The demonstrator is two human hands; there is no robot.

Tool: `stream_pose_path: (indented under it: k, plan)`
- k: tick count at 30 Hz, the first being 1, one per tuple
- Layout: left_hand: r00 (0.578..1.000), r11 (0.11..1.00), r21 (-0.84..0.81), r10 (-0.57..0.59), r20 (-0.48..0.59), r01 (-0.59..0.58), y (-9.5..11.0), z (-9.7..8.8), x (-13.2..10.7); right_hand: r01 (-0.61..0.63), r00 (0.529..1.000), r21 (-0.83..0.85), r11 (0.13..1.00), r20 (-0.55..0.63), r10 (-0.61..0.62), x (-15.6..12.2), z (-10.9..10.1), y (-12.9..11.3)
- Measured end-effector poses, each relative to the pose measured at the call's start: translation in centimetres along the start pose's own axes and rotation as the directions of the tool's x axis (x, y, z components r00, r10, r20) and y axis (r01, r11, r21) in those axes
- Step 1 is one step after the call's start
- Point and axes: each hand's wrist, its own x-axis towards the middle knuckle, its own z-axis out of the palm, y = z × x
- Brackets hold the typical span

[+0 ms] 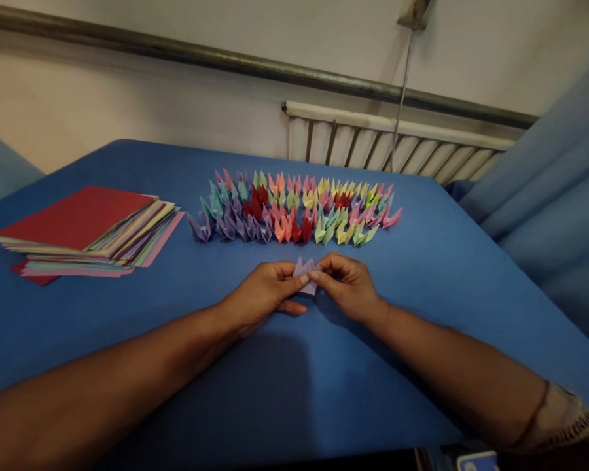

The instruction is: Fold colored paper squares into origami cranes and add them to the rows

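Note:
Between my two hands is a small pale lilac origami crane (304,280), held just above the blue table. My left hand (269,288) pinches its left side between thumb and fingers. On the right side, my right hand (346,282) grips an edge of the paper with thumb and forefinger. The fingers cover part of the folds. Just beyond my hands stand several rows of finished paper cranes (285,227) in purple, red, pink, orange, yellow, green and teal.
A stack of coloured paper sheets (78,219), red on top, lies on the left of the blue table (255,405). Behind are a metal pipe (226,60), a radiator (363,140) and a hanging cord (402,98). Blue curtain fabric (559,196) hangs at the right.

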Motion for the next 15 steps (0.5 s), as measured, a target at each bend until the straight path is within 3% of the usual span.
stream_pose_path:
  k: [4,9,15]
  plan:
    - [1.000,0.995,-0.104,-0.012,-0.007,0.011,-0.20,0.24,-0.05,-0.013,1.000,0.013,1.000,0.014,0.013,0.08,-0.06,0.09]
    - [0.993,0.997,-0.054,0.041,-0.111,-0.047,-0.11,0.45,-0.02,-0.021,1.000,-0.007,1.000,0.023,0.021,0.12,-0.15,-0.02]
    - [1.000,0.983,-0.182,-0.022,-0.016,0.019,-0.26,0.62,-0.19,0.004,1.000,-0.049,0.999,0.022,-0.003,0.09,-0.24,-0.07]
